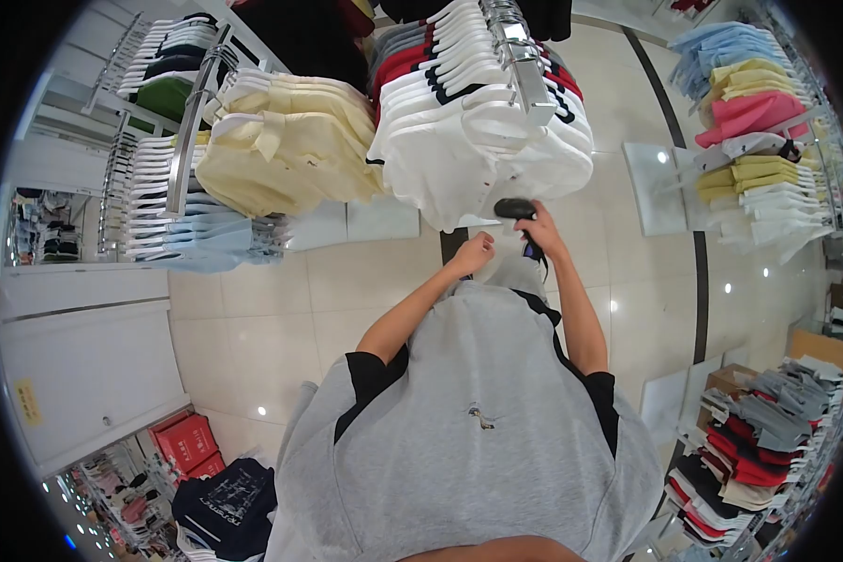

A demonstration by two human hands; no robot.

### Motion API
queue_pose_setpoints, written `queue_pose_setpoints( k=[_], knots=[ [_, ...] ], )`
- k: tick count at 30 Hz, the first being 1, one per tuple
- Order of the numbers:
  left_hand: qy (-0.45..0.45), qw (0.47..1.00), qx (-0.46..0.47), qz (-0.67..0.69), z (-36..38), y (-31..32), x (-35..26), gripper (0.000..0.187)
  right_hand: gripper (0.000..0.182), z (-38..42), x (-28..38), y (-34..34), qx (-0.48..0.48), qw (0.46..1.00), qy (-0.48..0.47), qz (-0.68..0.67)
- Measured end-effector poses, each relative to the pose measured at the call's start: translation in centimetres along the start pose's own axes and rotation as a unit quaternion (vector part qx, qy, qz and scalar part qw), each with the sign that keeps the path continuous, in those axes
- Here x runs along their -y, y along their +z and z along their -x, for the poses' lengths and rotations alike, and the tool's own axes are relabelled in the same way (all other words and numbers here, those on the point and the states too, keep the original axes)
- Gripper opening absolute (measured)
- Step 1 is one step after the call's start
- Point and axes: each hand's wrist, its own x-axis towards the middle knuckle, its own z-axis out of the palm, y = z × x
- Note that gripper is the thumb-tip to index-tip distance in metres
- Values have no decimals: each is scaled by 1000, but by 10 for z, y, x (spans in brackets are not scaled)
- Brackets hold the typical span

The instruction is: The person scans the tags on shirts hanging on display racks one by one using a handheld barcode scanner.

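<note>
Much open room is left on the tiled floor [646,281] at both sides. A black handheld device [513,208] is clasped in the right hand [539,229], near white shirts [426,159] hung on a metal rail [532,89]; the left hand [475,254] is held apart, loosely curled, its contents impossible to tell. Red boxes [185,440] are set beside a white cabinet [84,375].

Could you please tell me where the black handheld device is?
In the head view, the black handheld device is in the right hand, just below the white garments.
</note>
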Motion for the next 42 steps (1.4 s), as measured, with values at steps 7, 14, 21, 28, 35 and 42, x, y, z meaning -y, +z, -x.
queue_pose_setpoints(
  k=[7,14,21,28,35,42],
  knots=[
    [43,994,-104,-13,-26,32,62,63,58,85,107,22,186,968,-154,73],
    [14,954,-274,-120,-18,7,12,37,68,118,154,-12,137,964,-147,-175],
    [-180,791,-6,585,-9,-29,-41,30,58,99,104,-41,-163,929,-256,211],
    [-119,709,9,695,4,-43,-101,35,48,146,91,-21,199,975,68,-65],
    [-137,738,12,661,10,-39,-125,34,35,147,93,5,141,984,42,-104],
    [-91,724,-2,684,15,-42,-130,28,26,147,96,-11,124,979,31,-158]
  ],
)
